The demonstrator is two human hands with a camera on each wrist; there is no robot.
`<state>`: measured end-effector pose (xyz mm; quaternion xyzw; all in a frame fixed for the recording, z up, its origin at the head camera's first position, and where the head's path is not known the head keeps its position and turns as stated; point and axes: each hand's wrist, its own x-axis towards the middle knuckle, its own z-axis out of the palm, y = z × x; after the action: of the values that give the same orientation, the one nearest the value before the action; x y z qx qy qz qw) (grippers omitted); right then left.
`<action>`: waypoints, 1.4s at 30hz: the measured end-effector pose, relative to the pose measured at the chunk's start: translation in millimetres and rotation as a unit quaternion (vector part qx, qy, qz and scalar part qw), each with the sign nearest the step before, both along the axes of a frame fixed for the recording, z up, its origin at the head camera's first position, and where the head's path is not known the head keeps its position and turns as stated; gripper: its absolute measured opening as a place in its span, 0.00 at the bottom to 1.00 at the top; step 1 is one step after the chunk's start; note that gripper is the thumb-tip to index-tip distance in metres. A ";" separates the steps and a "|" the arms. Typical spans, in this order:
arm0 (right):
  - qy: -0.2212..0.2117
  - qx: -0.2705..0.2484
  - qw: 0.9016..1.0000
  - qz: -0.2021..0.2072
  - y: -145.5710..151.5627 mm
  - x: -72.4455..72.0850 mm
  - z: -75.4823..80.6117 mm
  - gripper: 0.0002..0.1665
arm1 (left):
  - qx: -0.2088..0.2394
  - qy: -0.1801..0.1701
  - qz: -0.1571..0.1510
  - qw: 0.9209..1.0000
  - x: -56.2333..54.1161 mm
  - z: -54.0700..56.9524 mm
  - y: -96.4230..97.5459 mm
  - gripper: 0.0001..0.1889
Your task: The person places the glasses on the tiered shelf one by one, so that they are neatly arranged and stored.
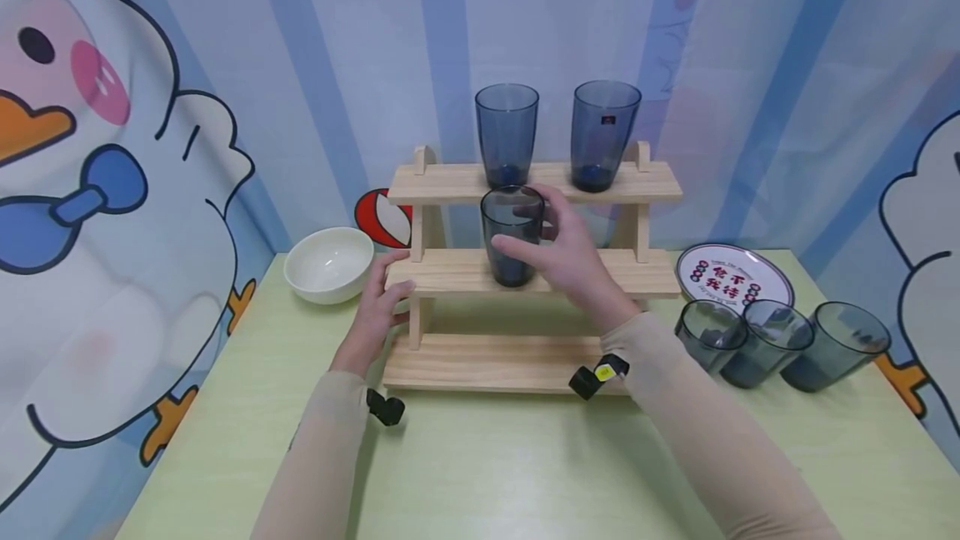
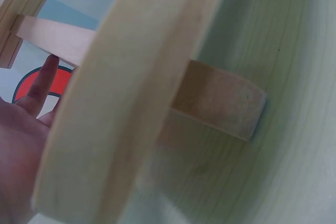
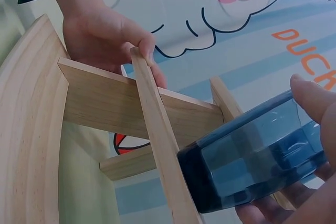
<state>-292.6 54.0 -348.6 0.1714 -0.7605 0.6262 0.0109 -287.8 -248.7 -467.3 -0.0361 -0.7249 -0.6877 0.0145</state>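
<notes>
A three-tier wooden rack [image 1: 495,361] stands on the table. My right hand [image 1: 573,261] grips a blue-grey drinking glass [image 1: 513,232], thumb on its near side and fingers round the far side. The glass is upright, its base at the middle tier [image 1: 450,275]; in the right wrist view the base [image 3: 198,182] meets that board's edge. My left hand [image 1: 378,311] holds the left end of the middle tier, thumb in front and fingers behind. Two similar glasses, one on the left [image 1: 507,132] and one with a small label [image 1: 606,136], stand on the top tier.
Three more glasses [image 1: 711,336] stand close together on the table, right of the rack. Behind them lies a white plate [image 1: 735,269] with a dark rim and red characters. A white bowl [image 1: 328,265] sits left of the rack. A cartoon-printed curtain [image 1: 337,65] hangs behind.
</notes>
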 end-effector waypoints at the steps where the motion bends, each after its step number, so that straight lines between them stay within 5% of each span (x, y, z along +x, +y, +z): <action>1: 0.000 0.000 1.000 -0.001 -0.3 -0.1 -0.2 0.50 | -0.001 0.000 -0.001 1.000 -0.3 -0.1 -0.1 0.28; 25: -0.017 0.015 1.000 -0.016 -1.3 3.0 0.2 0.55 | 0.000 -0.004 0.005 1.000 -0.8 -0.5 1.0 0.29; 33: -0.032 -0.015 0.999 0.004 14.5 9.3 0.2 0.55 | 0.002 -0.004 0.005 1.000 -0.7 -1.1 1.6 0.29; 42: -0.002 -0.010 1.000 0.015 40.1 23.6 -5.3 0.52 | 0.003 -0.005 0.006 1.000 -1.0 -1.1 1.7 0.29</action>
<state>-269.1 94.2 -353.8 0.1813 -0.7515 0.6343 0.0016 -288.9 -247.0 -468.4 -0.0279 -0.7232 -0.6899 0.0147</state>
